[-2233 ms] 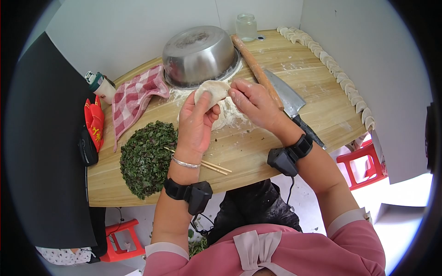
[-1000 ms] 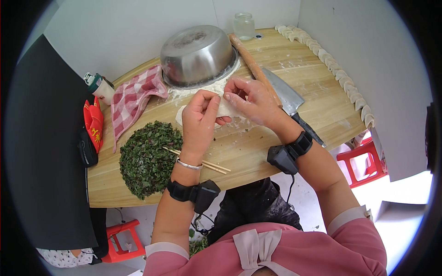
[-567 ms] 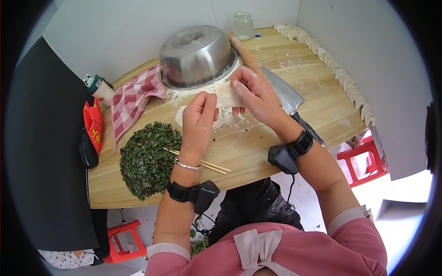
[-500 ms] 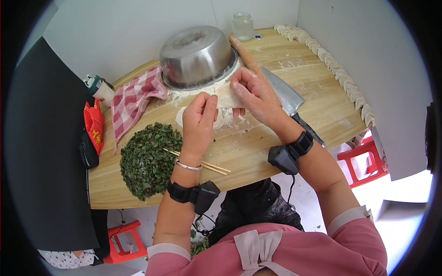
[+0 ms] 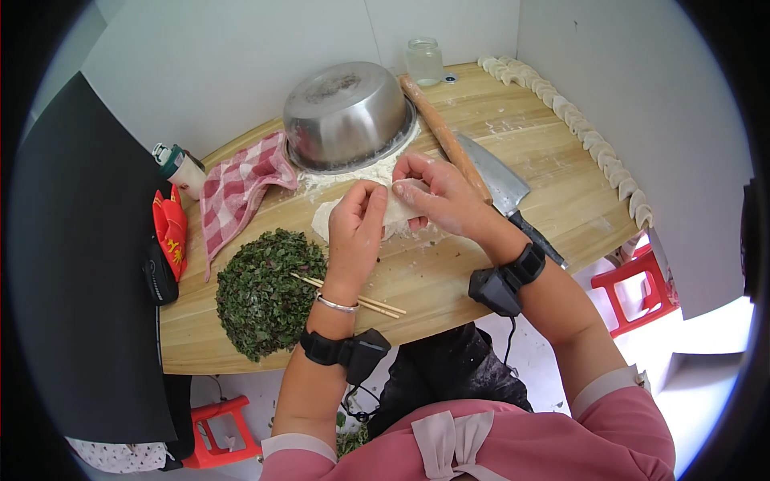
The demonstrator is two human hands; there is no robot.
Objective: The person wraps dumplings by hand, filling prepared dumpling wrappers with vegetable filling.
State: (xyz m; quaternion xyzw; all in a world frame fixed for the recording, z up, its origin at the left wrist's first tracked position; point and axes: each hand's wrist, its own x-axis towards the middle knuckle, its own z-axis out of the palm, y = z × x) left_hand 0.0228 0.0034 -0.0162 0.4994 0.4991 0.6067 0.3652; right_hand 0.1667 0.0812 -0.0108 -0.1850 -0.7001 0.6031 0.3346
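Between both hands is a pale dough wrapper [image 5: 397, 210], partly hidden by the fingers. My left hand [image 5: 358, 220] pinches its left edge between thumb and curled fingers. At the right edge, my right hand [image 5: 439, 196] grips it, with flour on the fingers. Below lie more flattened dough wrappers [image 5: 323, 220] on the floured wood, mostly covered by my hands. A large heap of chopped dark green leaves [image 5: 269, 293] sits left of my left forearm. Wooden chopsticks [image 5: 377, 305] rest with one end in the heap and pass behind my left wrist.
An upturned steel basin [image 5: 349, 120] stands at the back beside a rolling pin [image 5: 445, 136] and a cleaver [image 5: 493, 176]. A checked cloth [image 5: 245, 184], a bottle [image 5: 183, 170] and a glass jar [image 5: 424, 62] are near the edges. Folded dumplings [image 5: 589, 136] line the right edge.
My hands have drawn closer together, and the wrapper between them shows less stretched out. The whole scene sits slightly lower in view as the camera tilts.
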